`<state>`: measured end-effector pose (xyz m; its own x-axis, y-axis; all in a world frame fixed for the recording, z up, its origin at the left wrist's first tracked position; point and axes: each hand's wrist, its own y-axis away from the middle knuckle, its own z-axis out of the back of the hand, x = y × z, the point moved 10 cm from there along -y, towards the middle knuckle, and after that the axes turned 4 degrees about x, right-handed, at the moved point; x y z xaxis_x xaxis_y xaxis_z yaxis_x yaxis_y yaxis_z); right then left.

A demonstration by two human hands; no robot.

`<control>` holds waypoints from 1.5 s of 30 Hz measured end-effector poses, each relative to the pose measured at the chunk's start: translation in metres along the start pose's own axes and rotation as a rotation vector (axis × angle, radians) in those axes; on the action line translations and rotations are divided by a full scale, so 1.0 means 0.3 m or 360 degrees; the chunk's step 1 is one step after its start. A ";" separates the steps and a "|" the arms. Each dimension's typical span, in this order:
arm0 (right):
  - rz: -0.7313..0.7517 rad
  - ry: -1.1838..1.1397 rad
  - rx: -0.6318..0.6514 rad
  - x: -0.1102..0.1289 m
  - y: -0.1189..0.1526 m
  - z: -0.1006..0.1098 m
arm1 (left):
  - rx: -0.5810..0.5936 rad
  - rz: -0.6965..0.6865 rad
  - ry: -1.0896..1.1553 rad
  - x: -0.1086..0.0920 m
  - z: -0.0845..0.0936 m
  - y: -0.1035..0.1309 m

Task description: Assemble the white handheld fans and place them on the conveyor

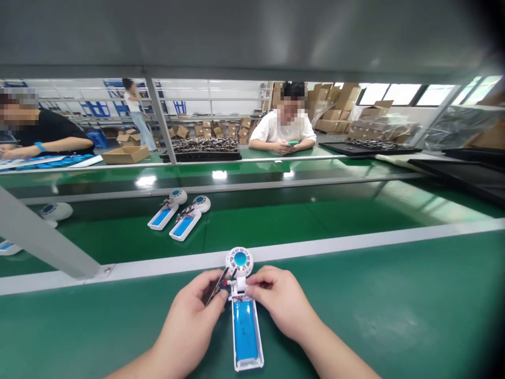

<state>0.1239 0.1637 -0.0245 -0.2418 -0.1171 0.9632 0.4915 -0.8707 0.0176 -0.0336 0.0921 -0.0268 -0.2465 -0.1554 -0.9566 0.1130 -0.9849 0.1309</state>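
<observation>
On the green bench in front of me lies a white handheld fan (240,261) with its round head pointing away and its handle case uncovered, showing a blue battery (245,331). My left hand (193,313) pinches a small dark circuit board (216,288) at the left of the fan's neck, with wires running to it. From the right, my right hand (281,297) is closed at the neck, thumb and fingertips against the white hinge part (241,285). Whether something small sits between those fingertips is hidden.
Beyond a pale rail (300,253), a green conveyor belt (276,221) carries two open fans (185,223), with others at far left behind a slanted metal post (43,237). A shelf hangs overhead. Across the line, a person in white (282,131) holds a phone; another person (51,134) works at left.
</observation>
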 end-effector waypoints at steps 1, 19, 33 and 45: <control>-0.0053 0.0001 0.0008 -0.009 -0.001 -0.002 | -0.0003 -0.0017 -0.0014 -0.001 -0.004 0.000; 0.0387 0.0337 -0.0231 0.118 0.121 -0.037 | -0.0087 -0.1371 -0.1140 -0.224 -0.103 0.131; 0.0013 0.0367 -0.0124 0.065 0.114 -0.031 | 0.0020 -0.1445 -0.1141 -0.225 -0.118 0.141; 0.0127 0.0347 -0.0064 0.091 0.123 -0.042 | 0.0085 -0.1599 -0.1210 -0.250 -0.138 0.170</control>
<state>0.1250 0.1225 -0.0009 -0.3806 -0.2825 0.8805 0.4833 -0.8725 -0.0710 0.0304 0.0568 0.0410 -0.6932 0.6756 -0.2510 -0.4799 -0.6926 -0.5385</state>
